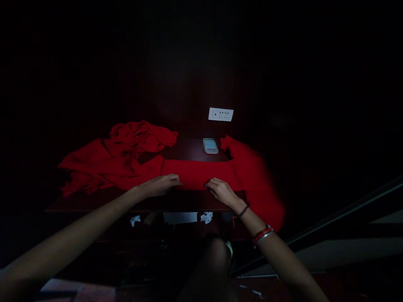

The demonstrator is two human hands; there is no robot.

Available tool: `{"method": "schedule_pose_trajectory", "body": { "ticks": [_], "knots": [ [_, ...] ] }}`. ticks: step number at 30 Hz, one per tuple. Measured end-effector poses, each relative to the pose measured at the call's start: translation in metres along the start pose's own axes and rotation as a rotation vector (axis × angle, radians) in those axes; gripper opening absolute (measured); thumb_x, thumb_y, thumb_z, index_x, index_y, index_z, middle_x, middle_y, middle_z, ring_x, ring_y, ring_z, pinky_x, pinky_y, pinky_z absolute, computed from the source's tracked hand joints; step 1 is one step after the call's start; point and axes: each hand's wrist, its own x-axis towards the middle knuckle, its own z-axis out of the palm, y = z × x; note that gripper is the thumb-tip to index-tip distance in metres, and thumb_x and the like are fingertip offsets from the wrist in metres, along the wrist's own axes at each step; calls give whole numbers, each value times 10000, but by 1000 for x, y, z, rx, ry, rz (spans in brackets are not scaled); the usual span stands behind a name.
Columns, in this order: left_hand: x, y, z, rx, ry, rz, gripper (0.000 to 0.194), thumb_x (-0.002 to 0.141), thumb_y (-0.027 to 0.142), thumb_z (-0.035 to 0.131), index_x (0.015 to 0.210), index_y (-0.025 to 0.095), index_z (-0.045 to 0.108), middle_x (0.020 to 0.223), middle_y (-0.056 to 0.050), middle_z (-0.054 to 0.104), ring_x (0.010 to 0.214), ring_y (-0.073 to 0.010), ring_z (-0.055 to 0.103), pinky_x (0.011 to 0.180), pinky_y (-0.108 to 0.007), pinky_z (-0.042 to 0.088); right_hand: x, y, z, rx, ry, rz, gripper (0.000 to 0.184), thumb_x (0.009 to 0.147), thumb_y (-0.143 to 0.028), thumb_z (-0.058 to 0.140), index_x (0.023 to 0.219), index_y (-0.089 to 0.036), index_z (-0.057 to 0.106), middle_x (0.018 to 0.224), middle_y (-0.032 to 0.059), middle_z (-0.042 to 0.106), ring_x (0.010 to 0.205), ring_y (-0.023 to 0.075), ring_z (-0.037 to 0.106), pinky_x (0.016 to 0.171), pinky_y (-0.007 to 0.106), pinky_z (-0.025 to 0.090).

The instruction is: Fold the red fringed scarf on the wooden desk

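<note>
A long red cloth (195, 174) lies across a dark wooden table (103, 203), bunched in a heap at the left and hanging over the right edge. My left hand (160, 185) rests on the cloth's near edge, fingers curled down onto it, a ring on one finger. My right hand (222, 191) also presses the near edge of the cloth, fingers bent, a short way to the right of the left hand. Red bangles and a thread circle my right wrist. Whether either hand pinches the fabric or just lies on it is unclear in the dim light.
A small pale blurred object (210, 145) lies on the table behind the cloth. A white wall socket plate (221, 114) is above it. White scraps of paper (180, 217) lie under the table's front edge. The surroundings are very dark.
</note>
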Motion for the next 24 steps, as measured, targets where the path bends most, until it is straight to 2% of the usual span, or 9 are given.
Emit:
{"method": "schedule_pose_trajectory", "body": {
  "ticks": [2,4,9,16,21,24],
  "knots": [
    [6,4,1,38,23,-5,327,785,135,417,1100,217,452,1057,-29,477,966,-132,440,846,-239,347,1,0,0,-5,1,1,283,792,-122,410,1055,-170,501,869,41,533,820,136,463,741,245,371],
    [12,8,4,99,29,-13,286,788,214,449,1073,219,475,1074,-30,481,980,-150,439,857,-263,341,3,-1,-1,-16,-7,-15,256,797,-158,418,1028,-183,527,889,44,530,831,141,461,759,260,363],
    [22,15,14,273,-43,-68,243,828,120,345,986,192,515,922,-36,556,846,-138,508,751,-247,382,7,-3,1,-40,-2,-35,218,831,-238,388,948,-180,563,877,45,545,836,141,464,748,261,349],
    [26,15,11,354,15,-88,216,843,151,322,858,159,538,852,-52,525,800,-157,488,689,-251,388,11,-7,8,-138,30,-21,199,837,-200,374,847,-175,571,778,39,549,733,139,448,678,261,323],
    [25,18,10,300,-8,21,207,836,163,342,851,175,549,838,-45,508,811,-156,472,692,-248,385,12,-9,7,-149,18,-38,147,809,-173,422,794,-173,568,762,39,536,736,145,437,666,262,319],
    [22,17,7,165,-32,35,256,790,79,364,925,202,543,883,-32,504,837,-138,472,713,-224,386,10,-9,6,-112,-11,-54,165,812,-169,413,828,-176,577,781,42,534,757,144,442,686,259,332]
  ]
}}
